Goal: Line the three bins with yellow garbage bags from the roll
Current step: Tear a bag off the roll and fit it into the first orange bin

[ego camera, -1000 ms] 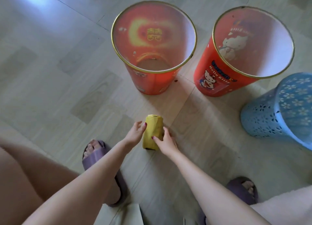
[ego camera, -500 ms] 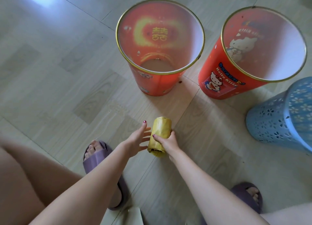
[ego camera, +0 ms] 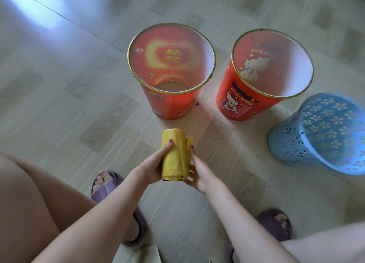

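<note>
Head view: yellow bag roll (ego camera: 174,156) clasped between left hand (ego camera: 152,167) grip and right hand (ego camera: 198,174) grip.

I counted three bins on the floor (ego camera: 59,85): two red ones and one blue. The first red bin (ego camera: 173,108) bore a gold double-happiness sign, the second red bin (ego camera: 235,102) a cartoon cat print, and the blue bin (ego camera: 292,144) was pierced with flower-shaped holes. There was one yellow roll of bags (ego camera: 174,160). Two hands were in view, the left hand (ego camera: 152,168) and the right hand (ego camera: 201,174). Two purple slippers showed below, the left slipper (ego camera: 106,189) and the right slipper (ego camera: 274,221).
</note>
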